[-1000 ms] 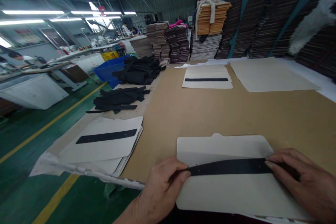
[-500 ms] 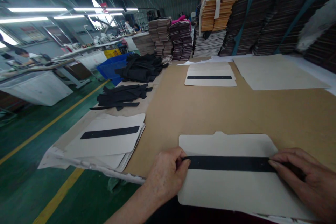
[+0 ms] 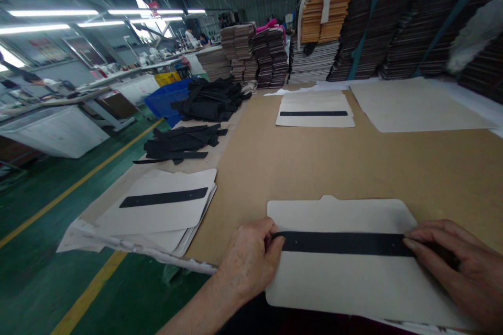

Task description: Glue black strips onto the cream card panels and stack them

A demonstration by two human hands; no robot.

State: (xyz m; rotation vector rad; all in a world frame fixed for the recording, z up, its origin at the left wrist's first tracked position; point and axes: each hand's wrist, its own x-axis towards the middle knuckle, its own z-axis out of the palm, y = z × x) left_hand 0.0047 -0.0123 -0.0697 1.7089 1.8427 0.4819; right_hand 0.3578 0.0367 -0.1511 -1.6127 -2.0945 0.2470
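Note:
A black strip point(image 3: 346, 243) with a small pale mark near each end lies across a cream board point(image 3: 346, 280) at the table's front edge. The board has rounded corners and a small tab on its far side. My left hand point(image 3: 253, 254) pinches the strip's left end between thumb and bent fingers, at the board's left edge. At the other end, my right hand point(image 3: 456, 261) grips the strip between thumb and fingertips. Both end tips are hidden by my fingers. To the left, a similar board point(image 3: 165, 220) bearing a black strip point(image 3: 165, 197) tops a small stack.
Loose black strips point(image 3: 183, 141) and a black fabric pile point(image 3: 214, 99) lie along the table's left side. Farther back rest another strip-bearing board point(image 3: 314, 102) and a large cream sheet point(image 3: 420, 107). Tall stacks of dark sheets point(image 3: 412, 21) stand behind the brown tabletop point(image 3: 283, 162).
My hands keep hold of the strip's two ends, with hardly any movement. The view has shifted very slightly.

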